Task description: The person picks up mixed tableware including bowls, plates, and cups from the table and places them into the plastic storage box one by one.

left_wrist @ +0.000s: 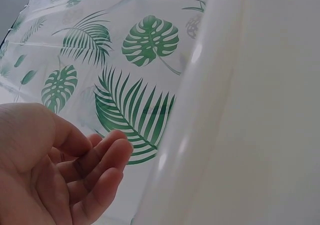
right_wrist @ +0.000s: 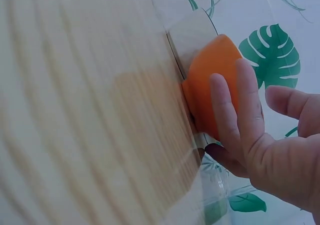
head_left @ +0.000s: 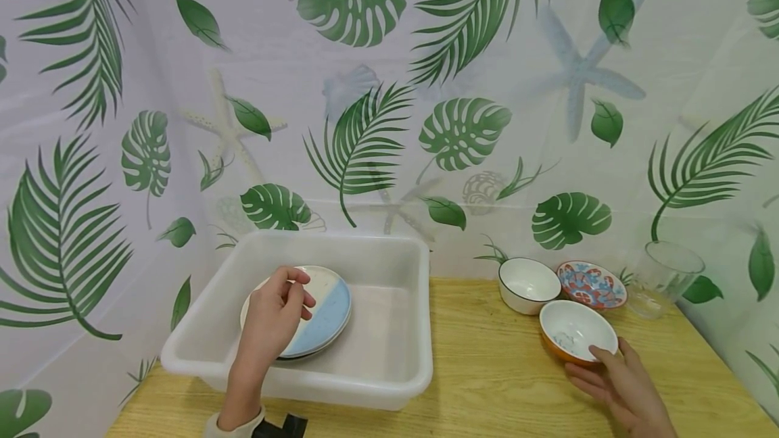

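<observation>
In the head view, a bowl [head_left: 572,323] with a white inside and orange outside stands on the wooden table at the right. My right hand [head_left: 621,384] is at its near right side, thumb over the rim and fingers along the outer wall. From the right wrist, the fingers look nearly straight against the orange wall of the bowl [right_wrist: 215,70], and the thumb stands apart from it. My left hand [head_left: 274,316] hovers above stacked plates [head_left: 328,309], the top one cream and blue, inside a white plastic tub [head_left: 389,384]. Its fingers are loosely bent around nothing.
Behind the orange bowl stand a white bowl [head_left: 528,282] with a dark rim, a red and blue patterned bowl [head_left: 592,284] and a clear glass [head_left: 663,279]. A leaf-printed curtain [head_left: 475,222] hangs behind the wooden table [head_left: 481,357].
</observation>
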The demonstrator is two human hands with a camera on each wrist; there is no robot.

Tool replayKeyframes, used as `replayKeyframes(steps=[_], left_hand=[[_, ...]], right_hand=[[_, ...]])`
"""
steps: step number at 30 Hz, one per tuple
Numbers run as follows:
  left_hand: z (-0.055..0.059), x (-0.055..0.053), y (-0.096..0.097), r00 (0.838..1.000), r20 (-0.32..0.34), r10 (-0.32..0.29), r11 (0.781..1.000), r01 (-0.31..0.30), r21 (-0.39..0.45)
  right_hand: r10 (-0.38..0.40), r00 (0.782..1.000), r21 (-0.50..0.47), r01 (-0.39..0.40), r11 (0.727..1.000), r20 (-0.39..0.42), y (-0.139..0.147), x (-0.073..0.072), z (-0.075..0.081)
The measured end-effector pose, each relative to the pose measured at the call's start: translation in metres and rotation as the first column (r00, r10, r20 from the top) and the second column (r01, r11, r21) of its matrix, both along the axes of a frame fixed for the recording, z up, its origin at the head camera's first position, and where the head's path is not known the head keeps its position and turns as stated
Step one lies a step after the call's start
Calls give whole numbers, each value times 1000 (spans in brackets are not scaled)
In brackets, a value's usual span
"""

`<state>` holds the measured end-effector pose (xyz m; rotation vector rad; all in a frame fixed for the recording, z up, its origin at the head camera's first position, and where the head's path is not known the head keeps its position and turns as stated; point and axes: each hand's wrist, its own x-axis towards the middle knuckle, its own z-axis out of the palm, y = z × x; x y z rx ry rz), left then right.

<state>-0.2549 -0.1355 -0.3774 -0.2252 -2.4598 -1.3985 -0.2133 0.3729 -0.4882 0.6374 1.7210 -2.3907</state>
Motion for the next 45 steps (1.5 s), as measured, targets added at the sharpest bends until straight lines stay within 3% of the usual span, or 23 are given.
replayKeyframes(steps=[21, 32, 45], left_hand=[[-2, 1, 1, 1000, 18, 6, 1000, -6, -8], [-3, 1, 0, 1000, 4, 3, 1000, -3, -16], [-2, 0, 1, 1000, 2, -9, 1000, 9, -18]], right_hand=[[-41, 999, -117, 38, 992, -23, -2, -1, -3], [-61, 998, -85, 59, 995, -22, 1, 0, -4], [-48, 985, -5, 47, 999, -164, 1, 5, 13]])
